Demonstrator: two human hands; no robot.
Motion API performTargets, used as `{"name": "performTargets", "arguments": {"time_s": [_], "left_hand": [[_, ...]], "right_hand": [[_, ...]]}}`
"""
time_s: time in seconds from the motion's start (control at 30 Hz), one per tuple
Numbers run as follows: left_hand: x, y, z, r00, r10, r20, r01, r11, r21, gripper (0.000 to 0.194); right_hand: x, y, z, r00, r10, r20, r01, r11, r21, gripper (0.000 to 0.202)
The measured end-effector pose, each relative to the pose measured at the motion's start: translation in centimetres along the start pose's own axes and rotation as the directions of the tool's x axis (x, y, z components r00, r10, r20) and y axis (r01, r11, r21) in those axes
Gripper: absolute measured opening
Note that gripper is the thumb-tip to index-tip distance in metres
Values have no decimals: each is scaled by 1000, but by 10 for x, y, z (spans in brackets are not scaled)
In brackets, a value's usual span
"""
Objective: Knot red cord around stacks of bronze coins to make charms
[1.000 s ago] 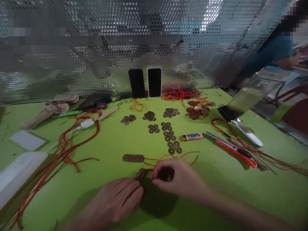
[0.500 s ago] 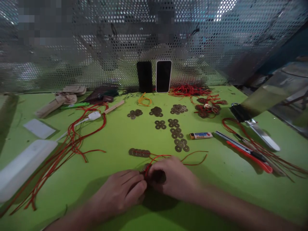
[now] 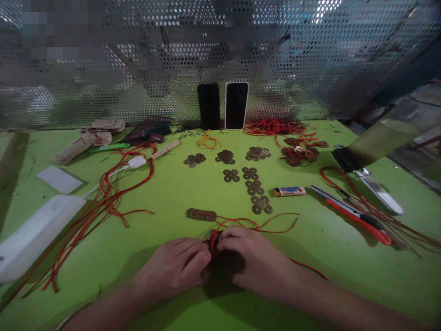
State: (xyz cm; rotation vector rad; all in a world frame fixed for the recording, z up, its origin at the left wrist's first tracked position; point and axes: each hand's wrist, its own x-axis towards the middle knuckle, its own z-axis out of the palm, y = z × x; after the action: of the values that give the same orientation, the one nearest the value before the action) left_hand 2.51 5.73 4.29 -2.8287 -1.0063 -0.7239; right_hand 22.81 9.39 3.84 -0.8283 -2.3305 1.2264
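Perforated metal screen [image 3: 138, 59] rises at twelve o'clock, the dial being centred where the two hands meet, and a green tabletop [image 3: 165, 184] spreads below it. A white power strip [image 3: 41, 234] lies at nine, and a cloudy container [image 3: 389, 133] at two. Two phones, one dark [image 3: 209, 106] and one white-edged [image 3: 236, 105], lean against the screen near twelve.

The left hand [image 3: 174, 264] has its fingers closed on a few dark coins [image 3: 211, 233], which poke out just past its fingertips toward twelve. The right hand [image 3: 260, 259] is curled opposite, at three; whether its fingertips are pinched together or slightly apart I cannot tell (shadow and knuckles hide the meeting point).

A bright red cord [image 3: 220, 225] comes up between the two sets of fingertips. Its long axis climbs toward twelve, then bends over toward three, in front of the right hand's knuckles, so the right hand is nearer to most of the arc, while the left is nearer to the coins.

Just beyond, at twelve, a row of coins [image 3: 201, 214] lies lengthwise from nine to three, apart from the fingers. A box cutter [image 3: 339, 202] sits between two and three, and smallest, a lighter [image 3: 290, 191] at two.
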Motion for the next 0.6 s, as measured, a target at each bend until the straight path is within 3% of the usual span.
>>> {"name": "performTargets", "arguments": {"time_s": [0.17, 0.37, 0.6], "left_hand": [[0, 0, 0, 1000, -23, -8, 23, 999, -38, 13], [2, -1, 0, 999, -39, -38, 37, 997, -67, 13], [1, -1, -1, 999, -39, -32, 37, 997, -72, 12]], "right_hand": [[-3, 2, 9, 998, 54, -44, -56, 997, -59, 31], [2, 3, 18, 995, 3, -98, -10, 997, -74, 26], [4, 5, 19, 997, -20, -78, 13, 995, -98, 24]]}}
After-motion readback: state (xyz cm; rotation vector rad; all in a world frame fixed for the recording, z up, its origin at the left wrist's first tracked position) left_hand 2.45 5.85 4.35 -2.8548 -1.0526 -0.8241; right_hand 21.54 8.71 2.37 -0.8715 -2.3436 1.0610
